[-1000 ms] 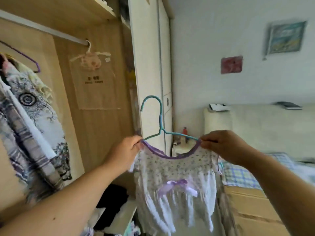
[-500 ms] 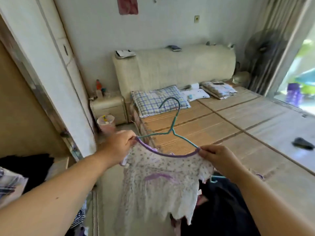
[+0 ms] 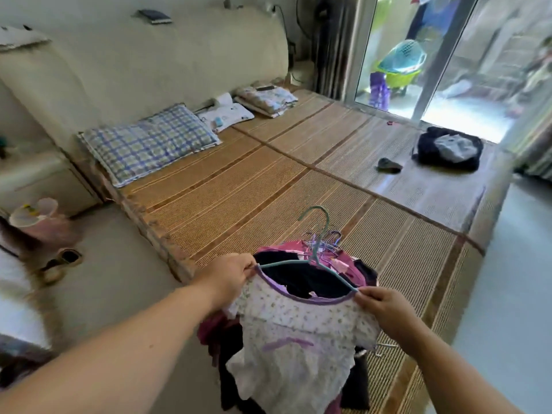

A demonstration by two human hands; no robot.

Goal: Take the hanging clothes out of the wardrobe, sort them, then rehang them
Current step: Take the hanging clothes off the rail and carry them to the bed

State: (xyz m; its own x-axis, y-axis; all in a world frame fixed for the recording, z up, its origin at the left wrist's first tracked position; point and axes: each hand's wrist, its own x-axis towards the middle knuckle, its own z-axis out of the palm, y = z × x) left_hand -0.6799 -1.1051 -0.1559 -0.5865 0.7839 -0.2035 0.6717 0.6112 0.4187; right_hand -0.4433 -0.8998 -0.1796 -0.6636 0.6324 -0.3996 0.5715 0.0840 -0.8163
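A small white flowered top point(image 3: 298, 333) with a purple neckline hangs on a teal hanger point(image 3: 316, 252). My left hand point(image 3: 230, 276) pinches its left shoulder and my right hand point(image 3: 382, 306) pinches its right shoulder. I hold it just above a pile of dark and magenta clothes point(image 3: 301, 279) on hangers, which lies at the near corner of the bed's bamboo mat point(image 3: 254, 192). Several hanger hooks point(image 3: 325, 239) stick out from the far side of the pile. The wardrobe is out of view.
A checked pillow point(image 3: 149, 141) and folded bedding point(image 3: 265, 98) lie by the padded headboard point(image 3: 149, 64). A black bag point(image 3: 448, 152) and a dark small item point(image 3: 388, 165) sit on the mat's far right. A nightstand point(image 3: 38, 177), pink bin point(image 3: 38, 219) and slipper point(image 3: 62, 259) stand left. Glass doors point(image 3: 433, 55) behind.
I have turned from the wardrobe to the bed. Both hands carried the flowered top on its hanger down and over the clothes pile on the mat.
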